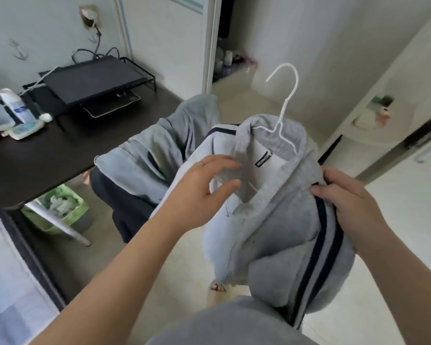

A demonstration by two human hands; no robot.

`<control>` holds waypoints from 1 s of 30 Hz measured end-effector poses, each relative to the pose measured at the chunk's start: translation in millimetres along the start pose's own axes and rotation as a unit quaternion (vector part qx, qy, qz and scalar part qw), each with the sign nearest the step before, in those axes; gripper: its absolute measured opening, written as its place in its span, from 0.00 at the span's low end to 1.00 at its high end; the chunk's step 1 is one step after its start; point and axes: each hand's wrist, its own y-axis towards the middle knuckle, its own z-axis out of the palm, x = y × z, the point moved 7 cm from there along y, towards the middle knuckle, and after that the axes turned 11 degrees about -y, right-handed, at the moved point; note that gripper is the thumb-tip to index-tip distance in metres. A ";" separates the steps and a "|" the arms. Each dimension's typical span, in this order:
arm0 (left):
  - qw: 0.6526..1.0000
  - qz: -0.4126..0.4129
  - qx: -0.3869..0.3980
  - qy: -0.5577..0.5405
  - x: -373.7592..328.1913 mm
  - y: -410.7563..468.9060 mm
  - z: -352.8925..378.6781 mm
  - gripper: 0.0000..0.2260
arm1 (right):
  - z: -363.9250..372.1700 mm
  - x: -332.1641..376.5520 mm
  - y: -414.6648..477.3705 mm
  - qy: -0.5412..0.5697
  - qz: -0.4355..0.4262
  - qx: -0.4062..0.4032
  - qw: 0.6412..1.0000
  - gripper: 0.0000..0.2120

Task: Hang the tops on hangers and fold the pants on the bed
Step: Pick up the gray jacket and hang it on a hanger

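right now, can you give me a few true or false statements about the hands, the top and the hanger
1. The white hanger has its hook sticking up out of the neck of the grey top. True.
2. The left hand grips the hook. False: it is open by the collar, away from the hook.
3. The right hand grips the top's striped shoulder. True.
4. The desk is white. False: it is black.
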 end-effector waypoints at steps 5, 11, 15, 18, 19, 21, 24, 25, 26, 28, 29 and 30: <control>0.999 -0.017 0.032 -0.012 4.9 74.0 39.1 0.14 | -36.9 5.1 67.8 0.025 -0.013 -0.058 0.998 0.17; 0.999 -0.049 -0.003 -0.011 20.0 138.2 57.4 0.24 | -69.4 15.6 158.5 0.021 -0.031 -0.151 0.988 0.05; 0.997 -0.067 0.018 -0.038 38.5 182.8 62.5 0.31 | -68.4 34.1 224.6 0.015 -0.066 -0.199 0.978 0.09; 0.997 -0.049 0.053 -0.032 49.0 224.9 62.2 0.31 | -65.2 50.9 272.1 0.023 -0.088 -0.239 0.967 0.07; 0.997 -0.034 0.064 -0.027 51.7 240.0 60.8 0.32 | -63.2 57.2 287.2 0.027 -0.093 -0.251 0.963 0.06; 0.997 -0.002 0.078 -0.014 56.7 269.9 54.9 0.34 | -58.9 71.5 318.5 0.037 -0.103 -0.269 0.957 0.03; 0.996 0.030 0.079 0.008 62.0 312.6 38.3 0.38 | -56.7 98.0 362.4 0.039 -0.114 -0.301 0.946 0.06; 0.996 0.039 0.077 0.013 62.9 327.5 30.3 0.39 | -55.8 108.3 377.4 0.039 -0.120 -0.308 0.943 0.06; 0.996 0.048 0.073 0.020 63.7 342.6 22.3 0.41 | -54.1 119.0 391.6 0.037 -0.125 -0.312 0.941 0.06; 0.996 0.059 0.063 0.027 65.0 374.1 7.7 0.43 | -51.5 141.4 418.3 0.035 -0.137 -0.325 0.935 0.09; 0.996 0.060 0.057 0.027 64.7 388.8 1.2 0.43 | -50.6 152.8 429.9 0.034 -0.142 -0.335 0.931 0.09; 0.996 0.062 0.050 0.027 63.2 402.5 -5.2 0.43 | -50.1 164.3 440.3 0.032 -0.147 -0.345 0.926 0.09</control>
